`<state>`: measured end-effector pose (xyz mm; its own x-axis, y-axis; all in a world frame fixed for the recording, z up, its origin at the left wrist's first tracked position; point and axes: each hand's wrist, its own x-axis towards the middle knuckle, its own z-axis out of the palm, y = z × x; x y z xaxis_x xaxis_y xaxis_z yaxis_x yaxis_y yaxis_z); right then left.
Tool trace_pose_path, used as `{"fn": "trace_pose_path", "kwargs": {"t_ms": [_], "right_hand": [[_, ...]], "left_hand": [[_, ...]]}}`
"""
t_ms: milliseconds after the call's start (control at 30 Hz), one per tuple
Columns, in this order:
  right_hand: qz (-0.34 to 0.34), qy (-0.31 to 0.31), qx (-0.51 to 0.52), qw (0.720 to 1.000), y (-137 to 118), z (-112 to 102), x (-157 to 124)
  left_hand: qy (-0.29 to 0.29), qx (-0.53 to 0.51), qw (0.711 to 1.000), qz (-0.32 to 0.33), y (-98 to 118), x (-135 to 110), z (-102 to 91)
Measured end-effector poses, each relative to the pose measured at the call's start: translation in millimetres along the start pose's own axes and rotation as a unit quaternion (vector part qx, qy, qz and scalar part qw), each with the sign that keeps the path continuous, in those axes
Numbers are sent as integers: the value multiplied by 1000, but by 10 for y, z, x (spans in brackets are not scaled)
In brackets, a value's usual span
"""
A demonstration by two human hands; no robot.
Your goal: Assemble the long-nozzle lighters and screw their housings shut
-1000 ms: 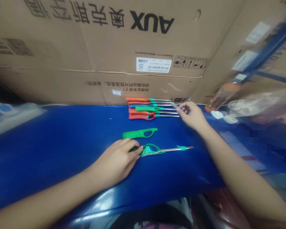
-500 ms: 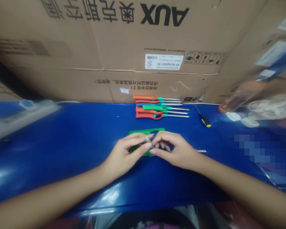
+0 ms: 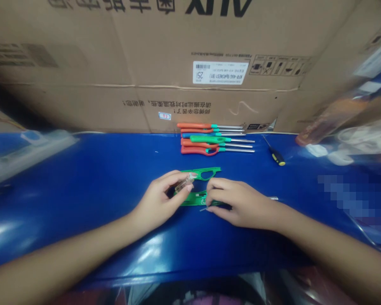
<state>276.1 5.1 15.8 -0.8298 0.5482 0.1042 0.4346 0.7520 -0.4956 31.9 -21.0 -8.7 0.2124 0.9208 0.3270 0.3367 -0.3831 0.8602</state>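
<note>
My left hand (image 3: 160,199) pinches a small clear fuel tank (image 3: 184,182) with a white end, tilted up to the right. Between the thumb and fingers of my right hand (image 3: 238,201) is a thin, pale strip or tube (image 3: 203,209), too small to name surely. Under and between the hands lie two green lighter casing halves. The upper half (image 3: 218,170), with its trigger loop, lies behind my fingers. The lower half (image 3: 190,200) shows small inner parts and is partly covered by my right hand. A metal rod tip (image 3: 274,198) sticks out beyond my right wrist.
Several long-necked lighters (image 3: 203,139) lie in a stack at the back, against a large cardboard box (image 3: 114,67). A black and yellow screwdriver (image 3: 277,156) rests to their right. Plastic-wrapped items (image 3: 362,140) stand at the far right, a pale plastic object (image 3: 34,152) at the left.
My hands have moved apart. The fuel tank has gone left with my left hand, and the thin strip now shows in my right hand. More of the green casing halves is uncovered.
</note>
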Motion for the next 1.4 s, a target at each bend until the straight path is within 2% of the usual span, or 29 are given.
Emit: {"fn": "trace_pose_path", "kwargs": {"t_ms": [100,200,267,333,400,467,667,900,1400], "right_hand": [[23,28,47,998,-15,-6,18],[101,60,114,986,-12,-20,37],[172,56,208,961,1,-26,53],[219,47,312,923,17,-25,73],[236,49,378,894,30,-21,93],[236,59,401,883,42,-15,109],[225,63,415,879,66,11,114],[222,45,429,875,72,35,108],[216,49,432,874,103,73,103]], "left_hand": [[-6,7,1000,-6,-22,-2,-13],[-17,22,1000,2,-34,-5,-38],[-42,61,997,36,-25,-5,-61],[-68,95,990,74,-2,-4,-82],[-83,106,987,92,29,-3,-94],[-89,103,987,91,60,-3,-97],[-95,59,994,-5,91,-23,-67],[-104,19,993,-49,38,-25,-48],[-120,37,992,-32,59,0,-62]]}}
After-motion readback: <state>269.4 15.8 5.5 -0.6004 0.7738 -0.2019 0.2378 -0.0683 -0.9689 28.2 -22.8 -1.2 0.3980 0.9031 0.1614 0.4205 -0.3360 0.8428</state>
